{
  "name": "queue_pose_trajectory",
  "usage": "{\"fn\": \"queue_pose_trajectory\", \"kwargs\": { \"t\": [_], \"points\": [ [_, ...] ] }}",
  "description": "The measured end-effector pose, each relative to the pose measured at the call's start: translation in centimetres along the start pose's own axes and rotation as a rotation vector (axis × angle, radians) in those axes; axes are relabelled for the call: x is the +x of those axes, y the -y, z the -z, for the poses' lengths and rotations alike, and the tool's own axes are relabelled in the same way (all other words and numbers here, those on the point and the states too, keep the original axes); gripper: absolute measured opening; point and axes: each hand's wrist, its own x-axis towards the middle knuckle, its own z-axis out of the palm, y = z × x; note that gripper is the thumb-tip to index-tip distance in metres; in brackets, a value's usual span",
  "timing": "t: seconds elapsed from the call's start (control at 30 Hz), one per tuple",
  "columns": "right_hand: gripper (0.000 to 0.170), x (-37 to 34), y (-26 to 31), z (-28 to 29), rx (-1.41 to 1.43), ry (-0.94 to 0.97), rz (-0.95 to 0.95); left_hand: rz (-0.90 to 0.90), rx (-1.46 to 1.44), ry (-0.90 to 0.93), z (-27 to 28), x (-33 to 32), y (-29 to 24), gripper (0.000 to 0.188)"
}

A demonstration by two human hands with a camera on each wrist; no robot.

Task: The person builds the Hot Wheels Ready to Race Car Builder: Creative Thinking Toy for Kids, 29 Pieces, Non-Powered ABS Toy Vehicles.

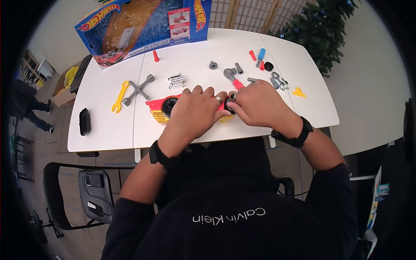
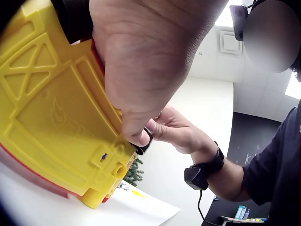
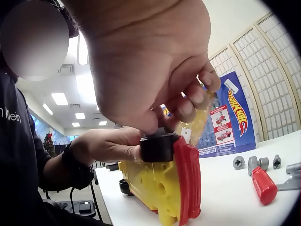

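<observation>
A red and yellow toy car (image 1: 158, 113) is tipped on its side, and its yellow underside (image 2: 56, 125) fills much of the left wrist view. My left hand (image 1: 193, 113) grips the car from above, with the thumb at a black wheel (image 3: 157, 148). At that same wheel, my right hand (image 1: 262, 104) pinches a small grey fastener over the hub; the fingers hide most of it. Another black wheel (image 1: 169, 105) shows left of my left hand. Just beyond the right hand lies a tool with a red handle (image 1: 238, 84) and grey head.
A blue Hot Wheels box (image 1: 143, 32) stands at the back left. Nearby lie a yellow wrench (image 1: 120, 97), a grey cross wrench (image 1: 138, 90) and silver parts (image 1: 177, 81). Grey bolts (image 1: 213, 65), a blue-handled screwdriver (image 1: 261, 56) and a yellow piece (image 1: 299, 92) lie right.
</observation>
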Motion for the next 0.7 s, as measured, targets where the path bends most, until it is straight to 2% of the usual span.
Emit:
{"fn": "queue_pose_trajectory", "kwargs": {
  "t": [0.03,0.1,0.13,0.2,0.23,0.3,0.33,0.37,0.43,0.5,0.57,0.63,0.7],
  "points": [
    [0.03,0.1,0.0,-0.3,0.001,0.0,0.001,0.004,0.008,-0.008,0.0,0.0,0.1,0.054],
    [0.033,0.2,-0.1,-1.5,-0.023,-0.314,0.149,0.006,0.001,0.002,0.0,0.0,0.1,0.054],
    [0.033,0.4,0.2,-1.8,-0.021,-0.311,0.151,0.004,-0.006,0.011,0.0,0.0,0.1,0.053],
    [0.036,0.5,1.5,-2.2,-0.059,-0.146,-0.044,0.009,0.0,0.015,0.0,0.1,-0.1,0.053],
    [0.036,0.3,2.2,-2.1,-0.058,-0.145,-0.047,0.014,0.01,0.012,0.0,0.2,-0.2,0.052],
    [0.035,0.0,3.4,-1.7,-0.038,-0.215,-0.191,0.008,-0.004,0.002,0.1,0.1,-0.3,0.052],
    [0.033,-0.3,3.0,-1.6,0.02,-0.184,-0.238,0.005,-0.018,-0.007,0.1,0.0,-0.2,0.052],
    [0.033,-0.7,2.6,-1.3,0.019,-0.191,-0.235,0.007,-0.012,-0.011,0.1,0.1,-0.1,0.052],
    [0.038,-1.4,1.8,-0.5,0.02,-0.358,-0.078,-0.011,-0.018,-0.018,-0.1,0.1,0.1,0.053],
    [0.034,-1.4,0.8,-1.2,0.095,-0.305,-0.055,-0.015,-0.023,-0.013,0.0,0.0,0.1,0.054],
    [0.03,-1.2,0.7,0.1,0.079,-0.02,-0.127,-0.035,-0.026,-0.013,-0.1,0.1,-0.2,0.054],
    [0.029,-1.3,0.8,1.2,0.035,0.035,-0.161,-0.014,-0.012,-0.017,-0.2,0.2,-0.1,0.055],
    [0.033,-1.5,-0.3,-0.1,0.016,-0.325,0.033,-0.01,-0.005,-0.006,-0.1,0.3,-0.1,0.056]
  ]
}}
